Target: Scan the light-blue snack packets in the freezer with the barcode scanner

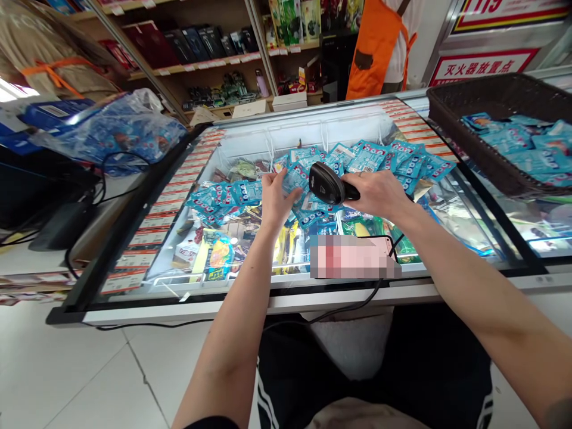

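Note:
My right hand [378, 193] is wrapped round the handle of a black barcode scanner [328, 183], whose head points left over a pile of small blue packets [366, 156]. Just left of the scanner, my left hand [276, 199] reaches in among the packets, thumb and fingers apart. Its fingertips are at a blue packet [295, 176]; whether they press on it I cannot tell. The packets are spread across the glass top of a chest freezer [250, 293]. Nearer to me a phone [357, 256], partly blurred out, lies on the glass.
A dark woven basket [473, 140] with more blue packets stands at the right. Plastic-wrapped blue goods [129, 134] lie at the left. The scanner's black cable [348, 307] runs along the freezer's front edge. Two people stand beyond, one in an orange apron [375, 47], before stocked shelves [214, 62].

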`<state>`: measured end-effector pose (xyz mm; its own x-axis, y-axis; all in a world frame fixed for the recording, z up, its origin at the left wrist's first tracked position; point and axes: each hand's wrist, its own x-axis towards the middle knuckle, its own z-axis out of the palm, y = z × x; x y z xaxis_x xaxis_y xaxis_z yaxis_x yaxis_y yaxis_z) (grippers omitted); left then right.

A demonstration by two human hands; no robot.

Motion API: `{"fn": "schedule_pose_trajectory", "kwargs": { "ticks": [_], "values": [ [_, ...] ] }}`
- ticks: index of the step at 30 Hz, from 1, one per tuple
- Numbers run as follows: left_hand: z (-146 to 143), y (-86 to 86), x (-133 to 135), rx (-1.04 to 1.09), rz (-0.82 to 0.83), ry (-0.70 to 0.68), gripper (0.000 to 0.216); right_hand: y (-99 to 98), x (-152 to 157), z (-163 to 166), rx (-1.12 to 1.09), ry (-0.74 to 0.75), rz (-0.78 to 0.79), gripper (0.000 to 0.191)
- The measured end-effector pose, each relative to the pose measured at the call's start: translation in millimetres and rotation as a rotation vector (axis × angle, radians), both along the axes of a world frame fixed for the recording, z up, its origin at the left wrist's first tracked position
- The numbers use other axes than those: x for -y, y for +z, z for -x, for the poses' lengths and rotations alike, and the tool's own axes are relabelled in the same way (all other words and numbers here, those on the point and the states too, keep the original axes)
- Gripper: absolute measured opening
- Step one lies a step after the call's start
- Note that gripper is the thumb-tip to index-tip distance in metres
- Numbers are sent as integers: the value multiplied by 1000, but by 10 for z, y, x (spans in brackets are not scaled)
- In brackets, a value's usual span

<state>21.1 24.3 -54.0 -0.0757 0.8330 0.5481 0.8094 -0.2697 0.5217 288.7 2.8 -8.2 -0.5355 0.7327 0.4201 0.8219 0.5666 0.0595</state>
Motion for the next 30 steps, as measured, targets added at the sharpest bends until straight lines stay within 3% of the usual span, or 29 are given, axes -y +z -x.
{"fn": "schedule_pose_trajectory", "kwargs": {
  "ticks": [4,8,16,22,30],
  "values": [
    [79,-6,-29,160,-54,40,37,-2,2,3,-5,1,-2,36],
    [113,-31,-49,378,-102,38,32,-6,11,5,-17,8,6,35],
    [28,-29,-39,729,-56,-89,58,-12,18,8,-25,37,-6,37],
    [-19,6,0,851,26,-90,54,5,31,16,-23,44,14,38],
    [-52,25,47,755,59,-130,53,31,55,23,-23,45,4,36]
  ]
}}
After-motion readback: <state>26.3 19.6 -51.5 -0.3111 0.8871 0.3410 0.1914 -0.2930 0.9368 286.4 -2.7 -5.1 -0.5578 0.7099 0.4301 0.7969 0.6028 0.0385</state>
